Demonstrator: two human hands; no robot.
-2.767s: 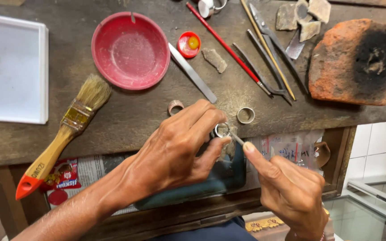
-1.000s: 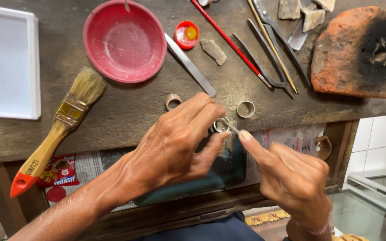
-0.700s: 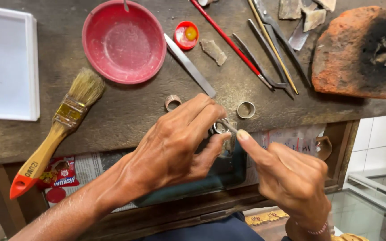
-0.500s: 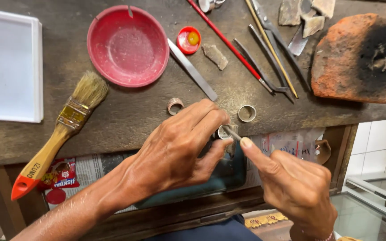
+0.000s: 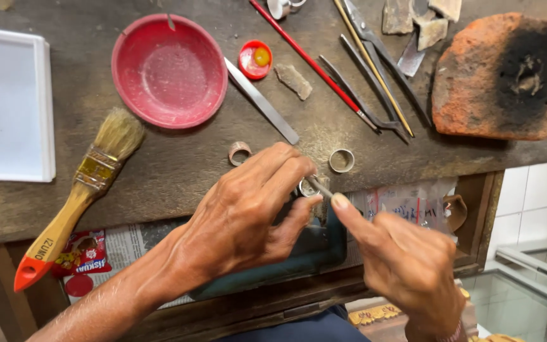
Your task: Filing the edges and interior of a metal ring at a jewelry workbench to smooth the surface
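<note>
Worn dark wooden tabletop (image 5: 178,171) fills the head view, its front edge running above an open drawer lined with newspaper (image 5: 400,202); white wall tiles show at lower right.

Your left hand (image 5: 248,215) sits at the tabletop's front edge, fingers (image 5: 286,166) curled and pressed together, pinching a small metal ring (image 5: 308,187) between thumb and fingertips. Your right hand (image 5: 406,266) comes in from below right, thumb and forefinger pinched on a thin metal tool (image 5: 320,186) whose tip touches the ring. The ring is held just off the tabletop's edge, above the drawer.

Near the hands: a second metal ring (image 5: 341,160) stands just beside your left fingertips, a third ring (image 5: 240,152) lies just behind the knuckles. Flat metal file (image 5: 261,101) angles between them and a red bowl (image 5: 169,69). Small red cap (image 5: 255,59) beside the bowl. Paintbrush (image 5: 77,196) with an orange-tipped handle lies at left, white tray (image 5: 7,101) beyond it. Charred brick (image 5: 498,76) at upper right, tweezers and rods (image 5: 368,82) beside it.
</note>
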